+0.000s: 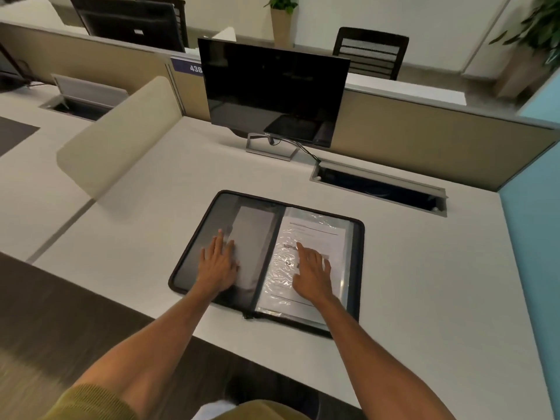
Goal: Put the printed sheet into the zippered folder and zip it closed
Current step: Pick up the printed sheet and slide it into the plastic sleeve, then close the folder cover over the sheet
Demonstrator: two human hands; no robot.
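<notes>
With the printed sheet (315,237) already lying under the clear sleeve (281,283) in the right half of the open zippered folder (194,237) at mid-frame on the bench (151,177), the sensible step is smoothing it flat before folding the left cover over. The left hand (216,265) is resting flat, fingers (218,237) spread and gripping nothing, on the left inner panel; the right hand (312,271) is pressing open-palmed on the sleeve.

A black monitor (274,92) stands at the back of a pale desk (424,268). Its screen is dark. Behind the monitor runs a low tan divider (424,128). To the right of the monitor, a long cable slot (378,189) is cut into the desk. To the left of the monitor, a curved beige panel (121,140) splits off the next desk. Behind the monitor stand a black chair (371,53) and a potted plant (281,16) by a white wall. The floor in front of the desk is dark.
</notes>
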